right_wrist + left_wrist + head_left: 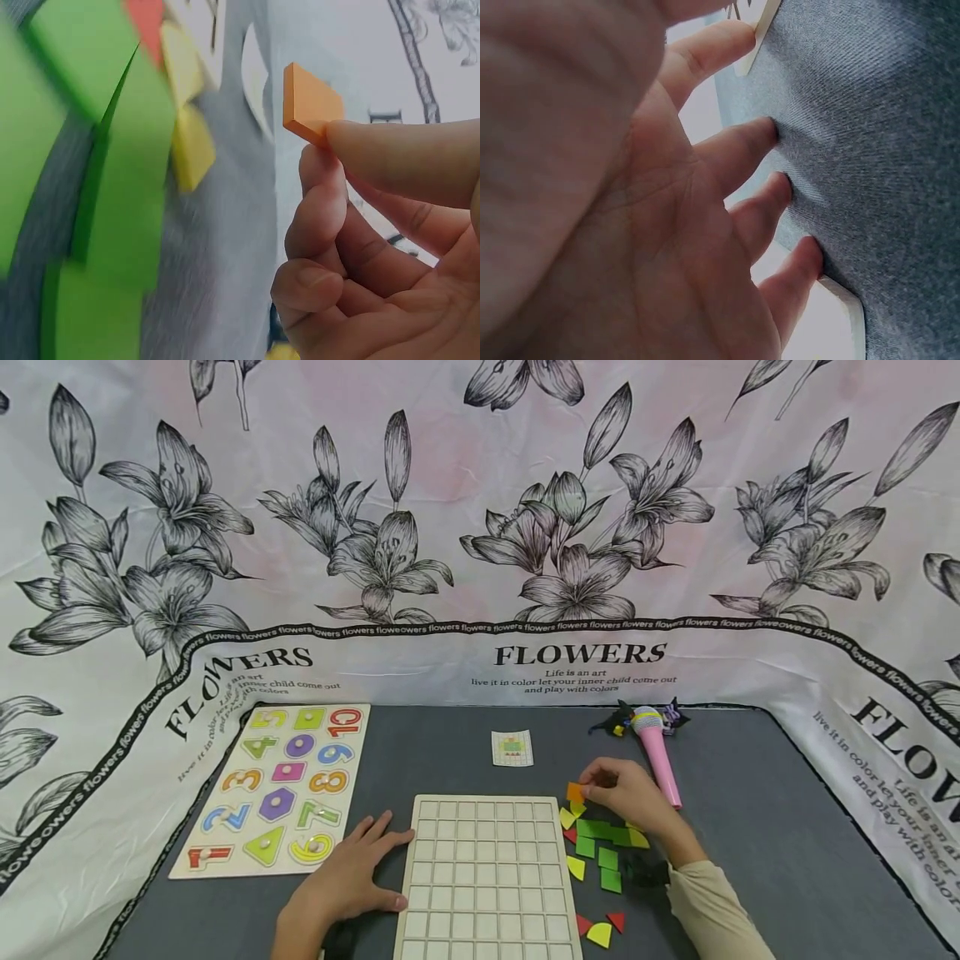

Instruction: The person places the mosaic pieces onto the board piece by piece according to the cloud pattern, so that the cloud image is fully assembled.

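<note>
The grid board point(487, 877) lies at the lower centre of the surface point(765, 852), the number puzzle point(276, 789) to its left, loose tiles point(600, 852) along its right edge, a small card point(512, 748) behind it, and the toy microphone point(658, 753) farther right

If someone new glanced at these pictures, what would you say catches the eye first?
Most striking is the orange tile pinched in the right hand, raised above the heap of green, yellow and red pieces right of the empty grid board. The left hand rests flat at that board's left edge, beside the colourful number puzzle. A pink toy microphone lies further back.
</note>
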A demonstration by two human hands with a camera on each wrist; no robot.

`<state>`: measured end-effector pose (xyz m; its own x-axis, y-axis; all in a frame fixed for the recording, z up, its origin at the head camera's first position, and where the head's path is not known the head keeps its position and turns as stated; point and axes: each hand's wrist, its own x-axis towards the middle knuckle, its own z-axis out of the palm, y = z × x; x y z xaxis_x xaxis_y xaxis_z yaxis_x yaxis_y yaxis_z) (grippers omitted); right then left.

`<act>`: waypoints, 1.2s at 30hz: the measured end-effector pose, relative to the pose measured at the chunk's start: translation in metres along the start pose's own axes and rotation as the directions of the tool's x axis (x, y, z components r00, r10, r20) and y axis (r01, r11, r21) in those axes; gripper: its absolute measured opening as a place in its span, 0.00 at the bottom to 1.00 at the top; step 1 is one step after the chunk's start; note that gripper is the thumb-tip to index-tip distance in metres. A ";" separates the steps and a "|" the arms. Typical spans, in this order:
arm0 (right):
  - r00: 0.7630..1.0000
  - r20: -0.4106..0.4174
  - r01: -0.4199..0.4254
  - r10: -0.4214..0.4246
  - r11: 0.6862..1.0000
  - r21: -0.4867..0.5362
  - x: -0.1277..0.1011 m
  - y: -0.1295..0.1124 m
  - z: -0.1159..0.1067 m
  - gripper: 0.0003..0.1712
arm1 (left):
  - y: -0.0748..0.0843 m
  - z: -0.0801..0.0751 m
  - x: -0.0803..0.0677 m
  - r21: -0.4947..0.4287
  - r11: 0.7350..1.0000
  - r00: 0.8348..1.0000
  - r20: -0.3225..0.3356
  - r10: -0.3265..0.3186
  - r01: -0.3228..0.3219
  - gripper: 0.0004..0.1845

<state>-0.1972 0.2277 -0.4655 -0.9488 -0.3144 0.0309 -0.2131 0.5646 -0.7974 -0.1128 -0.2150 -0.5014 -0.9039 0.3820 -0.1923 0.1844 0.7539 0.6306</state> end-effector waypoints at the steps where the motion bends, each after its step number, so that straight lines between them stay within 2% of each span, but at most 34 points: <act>1: 1.000 0.004 0.007 -0.007 1.000 0.012 0.002 -0.002 0.002 0.02 | 0.001 -0.001 0.000 0.003 1.000 1.000 0.002 -0.003 0.003 0.50; 7: 0.998 0.027 0.050 -0.052 0.998 0.046 0.011 -0.011 0.014 0.02 | 0.008 -0.004 -0.002 -0.002 1.000 1.000 0.007 -0.012 0.012 0.49; 14: 0.995 0.048 0.083 -0.087 0.994 0.072 0.018 -0.022 0.028 0.02 | 0.003 0.000 -0.001 0.002 1.000 1.000 -0.009 -0.001 0.001 0.49; 25: 0.983 0.117 0.130 -0.140 0.987 0.095 0.028 -0.033 0.056 0.02 | 0.027 -0.011 -0.008 0.005 0.999 0.999 0.005 -0.044 0.044 0.48; 32: 0.970 0.167 0.162 -0.174 0.983 0.082 0.029 -0.038 0.073 0.00 | 0.026 -0.011 -0.008 0.024 0.999 0.999 0.006 -0.033 0.033 0.48; 36: 0.963 0.185 0.188 -0.198 0.980 0.072 0.029 -0.041 0.083 0.03 | 0.026 -0.011 -0.007 0.009 0.999 0.999 0.004 -0.034 0.034 0.47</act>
<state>-0.1967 0.1326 -0.4821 -0.8282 -0.5552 0.0763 -0.3699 0.4393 -0.8187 -0.1057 -0.2041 -0.4757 -0.9082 0.3581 -0.2166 0.1571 0.7715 0.6165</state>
